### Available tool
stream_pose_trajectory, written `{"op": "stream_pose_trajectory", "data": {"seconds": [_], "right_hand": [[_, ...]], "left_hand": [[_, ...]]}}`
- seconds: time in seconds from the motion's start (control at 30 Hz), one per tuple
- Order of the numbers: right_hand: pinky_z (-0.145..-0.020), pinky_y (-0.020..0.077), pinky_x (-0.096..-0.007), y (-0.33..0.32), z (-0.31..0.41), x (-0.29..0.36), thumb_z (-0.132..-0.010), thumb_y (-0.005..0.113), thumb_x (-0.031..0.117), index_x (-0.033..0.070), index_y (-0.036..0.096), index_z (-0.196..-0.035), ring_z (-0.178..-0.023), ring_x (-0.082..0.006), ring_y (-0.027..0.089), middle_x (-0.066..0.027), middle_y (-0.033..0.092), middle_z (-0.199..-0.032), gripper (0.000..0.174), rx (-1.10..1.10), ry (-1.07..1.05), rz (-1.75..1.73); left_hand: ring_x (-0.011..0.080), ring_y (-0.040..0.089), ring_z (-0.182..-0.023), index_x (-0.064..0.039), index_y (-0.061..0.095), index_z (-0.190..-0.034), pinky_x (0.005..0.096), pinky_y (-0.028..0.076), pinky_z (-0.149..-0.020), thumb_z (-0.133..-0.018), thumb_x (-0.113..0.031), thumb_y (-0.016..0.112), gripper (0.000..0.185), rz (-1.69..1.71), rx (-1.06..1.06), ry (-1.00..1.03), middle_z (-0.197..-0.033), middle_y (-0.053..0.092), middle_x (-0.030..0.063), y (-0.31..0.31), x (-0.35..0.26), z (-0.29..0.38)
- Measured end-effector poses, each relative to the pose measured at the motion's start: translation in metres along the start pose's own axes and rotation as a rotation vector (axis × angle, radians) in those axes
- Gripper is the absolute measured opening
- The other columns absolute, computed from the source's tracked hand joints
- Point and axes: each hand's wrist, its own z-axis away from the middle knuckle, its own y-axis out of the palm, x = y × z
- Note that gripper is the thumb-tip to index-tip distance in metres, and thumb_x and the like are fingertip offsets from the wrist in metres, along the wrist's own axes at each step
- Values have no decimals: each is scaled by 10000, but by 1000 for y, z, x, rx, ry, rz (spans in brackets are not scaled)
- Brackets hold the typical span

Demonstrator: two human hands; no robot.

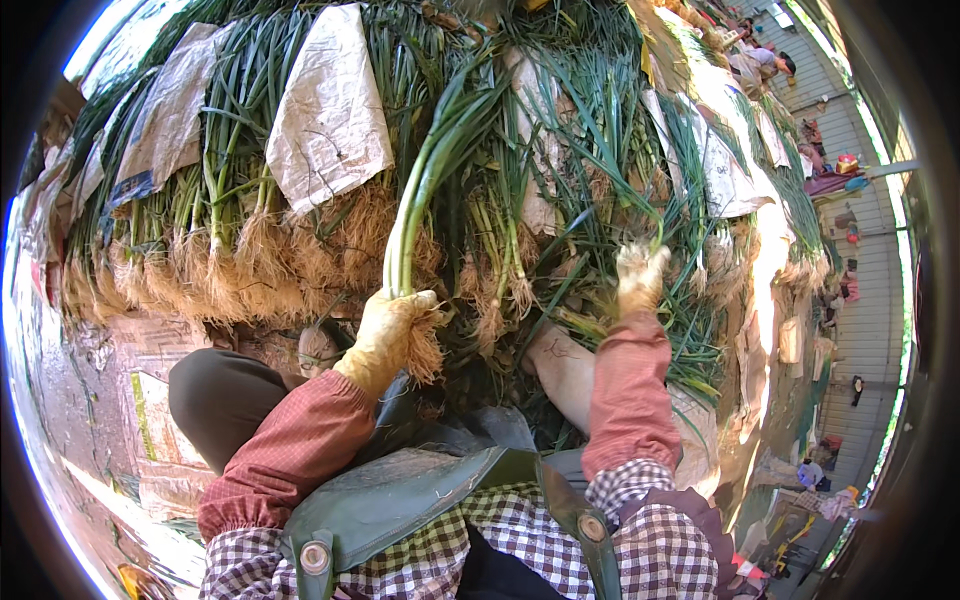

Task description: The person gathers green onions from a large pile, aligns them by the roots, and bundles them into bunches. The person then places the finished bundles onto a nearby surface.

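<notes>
My left hand [390, 337], in a yellowed work glove, grips a small bunch of green onions [420, 202] near the base. Their pale roots [426, 349] hang below the fist, and the leaves arch up and to the right. My right hand [641, 274], gloved too and slightly blurred, has curled fingers closed on a green onion leaf [654, 217] above the loose pile. Between my hands, loose green onions [495, 247] lie with roots towards me. Green trimmings [686, 352] are heaped by my right forearm.
A long row of green onions [247, 112] with bushy roots [217, 277] extends left. Woven plastic sheets [330, 112] lie over parts of it. My bent knee [225, 401] is at left, my bare lower leg [566, 375] at right. Another person [757, 67] is far off at upper right.
</notes>
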Motion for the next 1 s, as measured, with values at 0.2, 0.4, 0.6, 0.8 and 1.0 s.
{"op": "stream_pose_trajectory", "data": {"seconds": [0.2,0.4,0.6,0.8,1.0], "right_hand": [[-724,518,-407,15,58,-104,-817,675,344,62,653,-1090,-764,-248,660,-121,698,-903,393,246,-784,1749],[-411,448,-270,92,77,-180,-879,666,161,2,590,-960,-427,-148,507,-92,616,-709,194,451,345,1192],[-449,424,-177,74,174,-201,-885,670,292,14,633,-1044,-575,-66,518,-31,655,-828,322,570,645,844],[-426,347,-219,99,167,-165,-955,586,240,42,631,-851,-463,-53,434,26,552,-591,228,652,203,1153],[-374,289,-216,92,170,-129,-998,484,296,-31,592,-1138,-403,-52,346,53,459,-539,371,876,852,7]], "left_hand": [[200,664,-694,10,556,-880,292,584,-650,-820,-2,693,150,26,-88,-9,-794,640,105,2,0,3],[104,503,-503,-32,570,-875,236,386,-437,-828,-60,722,161,-101,-93,-7,-644,566,28,-3,15,-10],[197,583,-484,27,614,-912,289,477,-425,-802,-14,660,127,16,-9,-120,-691,626,114,-3,22,3],[189,529,-423,8,619,-763,288,436,-393,-751,-18,668,57,-89,0,-199,-603,599,95,12,13,15],[236,622,-737,-34,530,-946,311,574,-570,-815,9,569,142,531,380,-507,-791,555,90,12,5,33]]}}
